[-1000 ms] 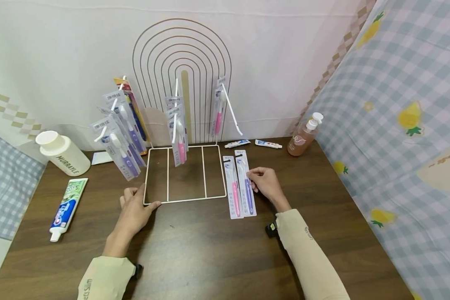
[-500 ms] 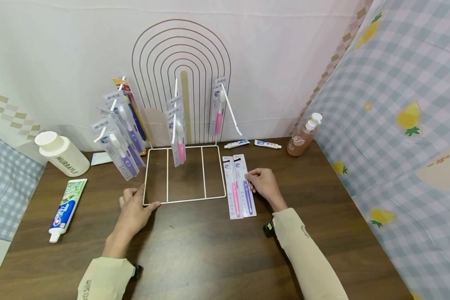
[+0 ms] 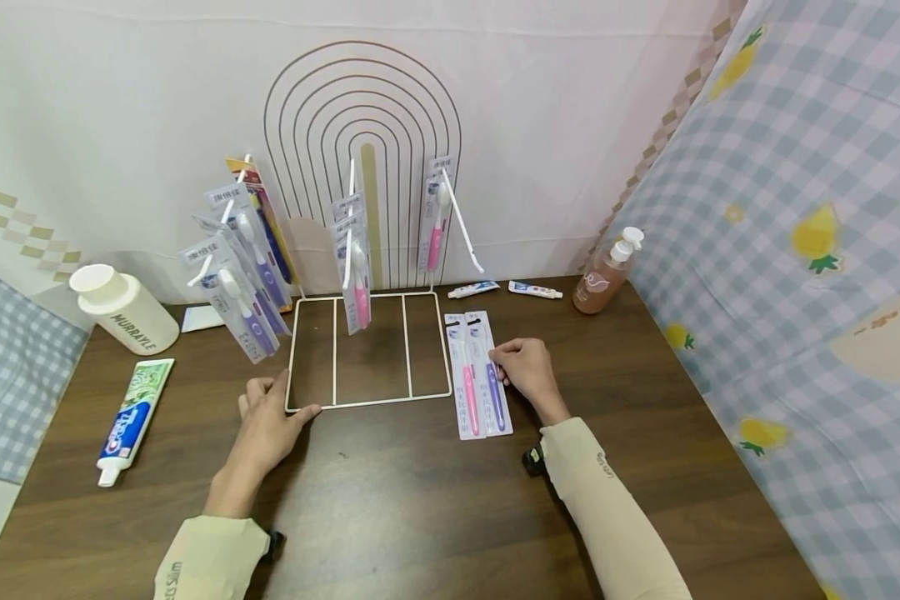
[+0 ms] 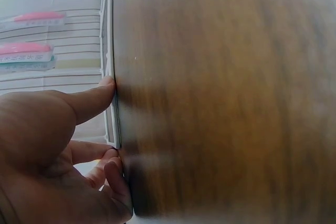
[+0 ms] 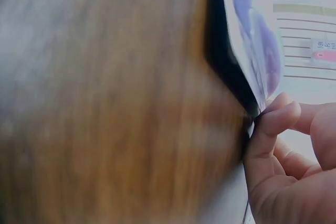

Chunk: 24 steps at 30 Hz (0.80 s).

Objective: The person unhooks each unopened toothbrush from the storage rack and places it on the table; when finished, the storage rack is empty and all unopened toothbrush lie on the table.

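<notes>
My left hand (image 3: 264,425) grips the front left corner of a white wire display rack (image 3: 375,403), thumb along its front bar. In the left wrist view the thumb and curled fingers (image 4: 107,171) meet the rack's wire base. My right hand (image 3: 527,368) pinches the right edge of a packaged purple toothbrush (image 3: 497,396), which lies flat on the table. In the right wrist view that edge is raised slightly between thumb and finger (image 5: 281,116). A packaged pink toothbrush (image 3: 470,400) lies alongside on the left, their top ends nearly level.
Packaged toothbrushes hang on the rack's left hook (image 3: 206,268), middle hook (image 3: 348,258) and right hook (image 3: 461,218). A large toothpaste tube (image 3: 135,417) and white bottle (image 3: 123,308) are at left. Two small tubes (image 3: 474,289) and a pump bottle (image 3: 606,275) stand behind, near the wall.
The purple toothbrush pack has slid toward me and slightly left, from sitting higher to nearly level with the pink one. My right hand moved slightly left with it; the left hand stayed put.
</notes>
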Each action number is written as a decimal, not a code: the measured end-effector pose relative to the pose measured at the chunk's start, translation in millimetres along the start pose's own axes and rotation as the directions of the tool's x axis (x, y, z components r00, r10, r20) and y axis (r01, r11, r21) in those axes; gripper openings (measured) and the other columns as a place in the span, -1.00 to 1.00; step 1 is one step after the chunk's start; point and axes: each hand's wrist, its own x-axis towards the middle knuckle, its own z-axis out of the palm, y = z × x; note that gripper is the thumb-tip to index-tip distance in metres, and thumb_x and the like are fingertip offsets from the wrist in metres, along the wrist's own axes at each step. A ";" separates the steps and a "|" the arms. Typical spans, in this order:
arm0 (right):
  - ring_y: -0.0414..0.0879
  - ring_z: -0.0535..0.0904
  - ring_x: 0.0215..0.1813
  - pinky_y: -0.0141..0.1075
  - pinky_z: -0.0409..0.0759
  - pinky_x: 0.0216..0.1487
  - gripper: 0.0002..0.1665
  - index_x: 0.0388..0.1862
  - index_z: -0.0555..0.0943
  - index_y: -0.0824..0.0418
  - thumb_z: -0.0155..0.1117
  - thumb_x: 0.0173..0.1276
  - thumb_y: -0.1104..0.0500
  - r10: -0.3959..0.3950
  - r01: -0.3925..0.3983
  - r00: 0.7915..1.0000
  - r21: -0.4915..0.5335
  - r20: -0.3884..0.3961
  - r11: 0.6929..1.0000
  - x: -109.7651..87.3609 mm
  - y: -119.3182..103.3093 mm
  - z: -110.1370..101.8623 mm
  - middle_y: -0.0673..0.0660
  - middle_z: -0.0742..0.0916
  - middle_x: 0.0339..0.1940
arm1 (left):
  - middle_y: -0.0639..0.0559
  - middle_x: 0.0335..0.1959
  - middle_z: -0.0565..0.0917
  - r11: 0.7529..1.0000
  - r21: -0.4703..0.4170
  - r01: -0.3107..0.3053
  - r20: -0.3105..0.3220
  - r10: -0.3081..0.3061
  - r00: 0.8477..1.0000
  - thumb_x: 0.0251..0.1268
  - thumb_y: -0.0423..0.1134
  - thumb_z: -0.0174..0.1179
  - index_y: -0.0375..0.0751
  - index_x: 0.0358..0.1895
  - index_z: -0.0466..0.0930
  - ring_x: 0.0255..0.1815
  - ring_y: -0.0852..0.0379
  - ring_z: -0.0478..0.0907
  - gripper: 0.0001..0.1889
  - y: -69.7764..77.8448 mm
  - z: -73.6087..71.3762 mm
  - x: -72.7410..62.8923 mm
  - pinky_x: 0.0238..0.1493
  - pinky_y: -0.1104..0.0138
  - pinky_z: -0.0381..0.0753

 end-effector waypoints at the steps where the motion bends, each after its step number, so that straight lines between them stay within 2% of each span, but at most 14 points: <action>1: -0.22 0.62 -0.54 -0.40 0.60 -0.49 -0.77 -0.08 0.88 0.40 0.47 0.60 0.21 0.005 -0.005 1.000 -0.007 -0.008 1.000 -5.9 -5.9 -0.3 0.02 0.76 -0.59 | -0.60 0.50 0.25 1.000 0.000 0.000 0.000 0.000 1.000 0.65 -0.11 0.42 -0.56 0.78 0.13 0.31 -0.49 0.20 -0.07 0.0 0.0 -0.2 0.31 -0.33 0.42; 5: -0.27 0.59 -0.54 -0.47 0.57 -0.48 -0.77 -0.07 0.88 0.41 0.46 0.62 0.22 0.002 -0.003 0.999 -0.027 -0.043 1.000 -13.7 -13.1 2.1 0.00 0.75 -0.59 | -0.60 0.50 0.24 1.000 -0.002 0.004 0.002 -0.004 1.000 0.65 -0.11 0.42 -0.56 0.78 0.13 0.32 -0.48 0.20 -0.07 -0.1 0.0 -0.6 0.31 -0.33 0.43; 11: -0.29 0.60 -0.54 -0.47 0.60 -0.48 -0.79 -0.08 0.88 0.41 0.47 0.60 0.24 0.008 -0.009 0.998 -0.021 -0.069 1.000 -15.6 -14.7 4.8 -0.02 0.75 -0.57 | -0.58 0.50 0.24 1.000 -0.010 0.009 0.006 -0.009 1.000 0.65 -0.11 0.41 -0.56 0.79 0.12 0.31 -0.46 0.20 -0.06 0.9 -0.7 -1.0 0.30 -0.32 0.44; 16: -0.30 0.61 -0.60 -0.47 0.62 -0.51 -0.79 -0.07 0.86 0.46 0.47 0.59 0.27 0.006 -0.005 0.997 0.023 -0.074 1.000 -15.4 -13.7 4.5 0.01 0.77 -0.57 | -0.58 0.50 0.24 1.000 -0.011 0.011 0.009 -0.011 1.000 0.66 -0.10 0.41 -0.55 0.79 0.11 0.30 -0.45 0.19 -0.06 2.5 -1.4 -1.3 0.30 -0.32 0.43; 24: -0.31 0.61 -0.62 -0.48 0.62 -0.52 -0.79 -0.08 0.87 0.45 0.47 0.56 0.27 0.018 -0.016 0.997 0.032 -0.074 0.999 -15.9 -14.7 4.2 0.00 0.77 -0.60 | -0.58 0.50 0.24 1.000 -0.012 0.014 0.006 -0.014 1.000 0.65 -0.11 0.42 -0.55 0.79 0.12 0.31 -0.46 0.19 -0.06 3.3 -1.7 -2.3 0.31 -0.32 0.43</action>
